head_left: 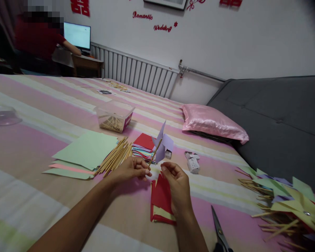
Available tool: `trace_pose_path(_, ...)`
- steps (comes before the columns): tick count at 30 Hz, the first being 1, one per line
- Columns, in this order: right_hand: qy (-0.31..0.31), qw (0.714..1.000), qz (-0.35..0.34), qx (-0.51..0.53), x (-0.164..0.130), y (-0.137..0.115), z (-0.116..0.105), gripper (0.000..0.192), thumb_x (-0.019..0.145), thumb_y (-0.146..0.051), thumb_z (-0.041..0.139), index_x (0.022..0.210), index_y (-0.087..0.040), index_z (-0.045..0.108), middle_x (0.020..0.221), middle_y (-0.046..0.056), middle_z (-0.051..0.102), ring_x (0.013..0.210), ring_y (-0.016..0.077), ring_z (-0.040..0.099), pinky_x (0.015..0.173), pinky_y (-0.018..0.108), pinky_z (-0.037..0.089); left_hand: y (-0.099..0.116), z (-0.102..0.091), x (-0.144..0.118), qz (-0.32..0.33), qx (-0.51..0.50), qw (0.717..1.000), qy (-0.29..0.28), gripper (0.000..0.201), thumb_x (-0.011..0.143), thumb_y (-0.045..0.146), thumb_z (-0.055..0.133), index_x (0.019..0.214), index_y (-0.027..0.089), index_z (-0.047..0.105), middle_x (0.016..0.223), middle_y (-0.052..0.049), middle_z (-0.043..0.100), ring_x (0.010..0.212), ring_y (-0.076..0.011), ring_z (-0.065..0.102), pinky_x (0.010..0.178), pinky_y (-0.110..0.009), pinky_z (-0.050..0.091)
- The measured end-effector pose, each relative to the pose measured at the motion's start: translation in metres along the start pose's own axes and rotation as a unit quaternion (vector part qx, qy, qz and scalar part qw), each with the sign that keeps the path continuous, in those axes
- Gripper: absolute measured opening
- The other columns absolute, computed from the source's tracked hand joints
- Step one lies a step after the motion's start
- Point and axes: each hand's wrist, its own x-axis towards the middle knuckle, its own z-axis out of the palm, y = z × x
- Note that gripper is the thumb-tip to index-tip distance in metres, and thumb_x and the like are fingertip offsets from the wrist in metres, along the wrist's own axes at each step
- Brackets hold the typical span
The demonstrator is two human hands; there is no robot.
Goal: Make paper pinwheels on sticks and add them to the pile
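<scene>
My left hand [131, 169] pinches the lower end of a thin wooden stick [154, 153] that carries a lilac paper pinwheel [163, 143] at its top. My right hand [176, 187] hovers just right of the stick's base with fingers curled, thumb and forefinger close together near a small white piece; whether it holds it I cannot tell. Under my right hand lies a stack of red paper squares [161, 203]. A bundle of wooden sticks [115, 157] lies left of my left hand.
Green and pink paper sheets [85, 152], a coloured paper stack [143, 147], a clear plastic box [114, 117], a small tape roll [192, 161], scissors [219, 231], finished pinwheels [288, 206], a pink pillow [212, 122], a grey sofa [280, 119]. A person sits at a monitor [77, 35] far left.
</scene>
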Motion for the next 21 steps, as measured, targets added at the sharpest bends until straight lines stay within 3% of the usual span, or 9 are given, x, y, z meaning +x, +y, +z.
trace_pose_path(21,-0.008,1.0,-0.008,0.002,-0.0007,0.0018,0.0005,0.024,0.066,-0.034,0.071,0.08,-0.015,0.064,0.08,0.003,0.066,0.075,0.0141,0.059,0.071,0.026,0.046,0.0,0.0013,0.0001,0.005,0.002,1.0,-0.003,0.028,0.058,0.031,0.077,0.067,0.012,0.059,0.06,-0.003,0.067,0.049,-0.0109,0.058,0.047,-0.021,0.042)
